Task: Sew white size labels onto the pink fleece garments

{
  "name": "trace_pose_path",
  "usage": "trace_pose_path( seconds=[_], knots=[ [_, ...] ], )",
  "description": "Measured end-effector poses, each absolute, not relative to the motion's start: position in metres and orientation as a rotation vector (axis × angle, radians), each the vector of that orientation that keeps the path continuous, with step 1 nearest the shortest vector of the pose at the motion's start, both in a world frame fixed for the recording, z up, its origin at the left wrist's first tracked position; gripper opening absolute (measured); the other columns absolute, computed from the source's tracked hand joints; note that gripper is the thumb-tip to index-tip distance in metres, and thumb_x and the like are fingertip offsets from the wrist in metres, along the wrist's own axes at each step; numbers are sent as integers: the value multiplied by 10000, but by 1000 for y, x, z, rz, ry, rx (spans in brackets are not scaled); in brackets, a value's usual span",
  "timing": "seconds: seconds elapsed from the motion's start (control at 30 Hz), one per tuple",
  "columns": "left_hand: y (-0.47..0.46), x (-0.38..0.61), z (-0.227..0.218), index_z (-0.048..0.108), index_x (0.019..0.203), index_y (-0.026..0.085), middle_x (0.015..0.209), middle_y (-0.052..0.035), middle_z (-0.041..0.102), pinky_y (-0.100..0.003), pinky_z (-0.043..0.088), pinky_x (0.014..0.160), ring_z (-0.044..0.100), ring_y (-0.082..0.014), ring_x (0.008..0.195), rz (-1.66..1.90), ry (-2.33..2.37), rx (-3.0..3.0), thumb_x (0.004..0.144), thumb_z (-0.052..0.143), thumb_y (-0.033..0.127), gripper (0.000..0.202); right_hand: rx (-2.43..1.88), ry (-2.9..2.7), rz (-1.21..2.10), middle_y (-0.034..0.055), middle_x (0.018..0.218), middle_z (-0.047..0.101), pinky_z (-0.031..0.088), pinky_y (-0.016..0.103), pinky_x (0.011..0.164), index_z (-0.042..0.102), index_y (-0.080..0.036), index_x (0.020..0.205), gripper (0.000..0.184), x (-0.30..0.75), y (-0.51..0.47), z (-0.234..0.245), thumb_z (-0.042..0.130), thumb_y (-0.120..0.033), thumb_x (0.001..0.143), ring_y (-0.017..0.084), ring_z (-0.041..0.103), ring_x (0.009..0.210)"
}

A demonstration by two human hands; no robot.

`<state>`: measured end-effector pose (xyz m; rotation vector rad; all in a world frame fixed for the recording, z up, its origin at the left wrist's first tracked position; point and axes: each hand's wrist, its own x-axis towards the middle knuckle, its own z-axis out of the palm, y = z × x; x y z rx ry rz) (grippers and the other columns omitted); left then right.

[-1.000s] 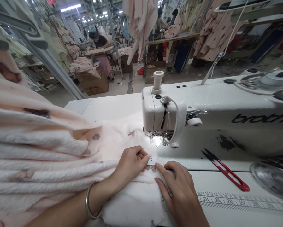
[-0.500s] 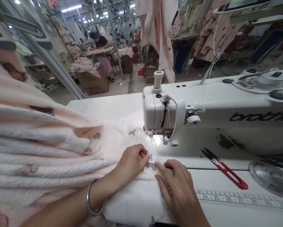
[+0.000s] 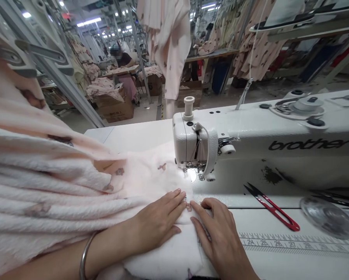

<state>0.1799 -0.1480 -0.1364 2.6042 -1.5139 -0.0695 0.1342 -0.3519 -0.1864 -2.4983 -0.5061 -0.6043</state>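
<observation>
A pale pink fleece fabric (image 3: 145,171) with small brown prints lies under the lit needle area of a white sewing machine (image 3: 192,144). My left hand (image 3: 162,217) rests flat on it, fingers stretched just in front of the presser foot, covering most of a small white label. A silver bangle (image 3: 85,256) circles that wrist. Beside it, my right hand (image 3: 218,229) lies at the fabric's right edge, index fingertip and thumb spread and touching the cloth. Its other fingers are bent over the machine bed, and I see nothing held in it.
Red thread snips (image 3: 276,210) lie right of my right hand, behind a printed ruler scale (image 3: 279,245). Farther right sits a clear round dish (image 3: 327,217) beside dark tools. Bunched fleece fills the left side. Behind, a person (image 3: 121,58) sits near a cardboard box (image 3: 116,107).
My left hand has gone from pinching at the white label to lying flat over it, fingers extended. My right hand stays nearly in place. The camera view has shifted slightly.
</observation>
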Motion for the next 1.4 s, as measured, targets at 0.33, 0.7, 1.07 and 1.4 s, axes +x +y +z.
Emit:
trace_pose_path(
  seconds=[0.33, 0.7, 1.07, 1.4],
  knots=[
    [-146, 179, -141, 344, 1397, 75, 1452, -187, 373, -410, 393, 1088, 324, -261, 1371, -40, -1457, 2586, 943, 428, 268, 500, -2489, -510, -628, 111, 1057, 445, 408, 378, 804, 542, -150, 1186, 279, 133, -353, -188, 482, -191, 916, 224, 453, 1000],
    [-145, 178, -144, 327, 1409, 103, 1444, -183, 384, -416, 378, 1104, 325, -263, 1370, -7, -1403, 2519, 928, 452, 248, 518, -2507, -503, -626, 112, 1060, 446, 424, 382, 803, 540, -162, 1193, 284, 133, -351, -186, 475, -197, 918, 223, 459, 998],
    [-146, 176, -146, 361, 1384, 82, 1446, -194, 376, -418, 371, 1106, 320, -276, 1371, 5, -1426, 2554, 925, 456, 245, 497, -2506, -516, -626, 119, 1049, 448, 436, 387, 801, 531, -140, 1194, 289, 133, -352, -184, 480, -168, 911, 225, 456, 998],
    [-144, 177, -148, 311, 1424, 110, 1467, -176, 350, -418, 362, 1114, 282, -261, 1390, -25, -1403, 2551, 931, 451, 261, 534, -2513, -514, -623, 124, 1063, 438, 433, 396, 797, 524, -138, 1212, 305, 133, -353, -186, 486, -166, 911, 232, 446, 1004]
  ],
)
